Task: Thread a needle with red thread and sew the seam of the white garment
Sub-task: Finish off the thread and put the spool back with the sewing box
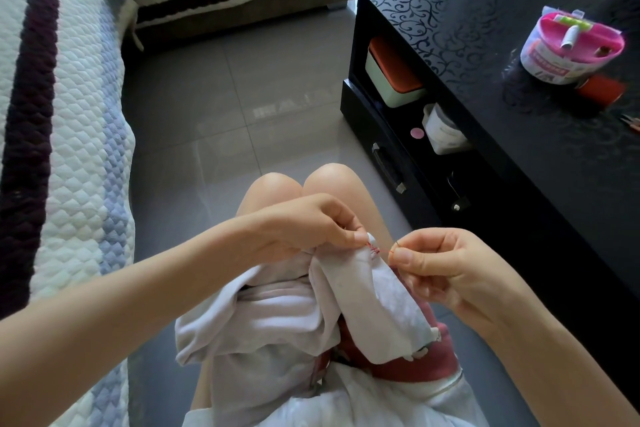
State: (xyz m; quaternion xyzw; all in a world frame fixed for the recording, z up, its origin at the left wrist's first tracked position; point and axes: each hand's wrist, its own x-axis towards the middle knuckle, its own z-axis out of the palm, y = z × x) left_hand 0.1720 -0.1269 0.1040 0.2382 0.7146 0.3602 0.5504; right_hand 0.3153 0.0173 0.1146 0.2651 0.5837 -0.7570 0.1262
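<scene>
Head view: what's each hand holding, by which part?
The left hand pinches the white garment at its raised seam edge, beside the red stitches. The right hand pinches the needle between thumb and forefinger; which end, unclear.

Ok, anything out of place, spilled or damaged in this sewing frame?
Nothing serious. The left hand pinches the white garment at the red stitches; the right hand pinches the needle. Only oddity: the red spool seems to lie on its side beside the sewing kit on the black table.
</scene>
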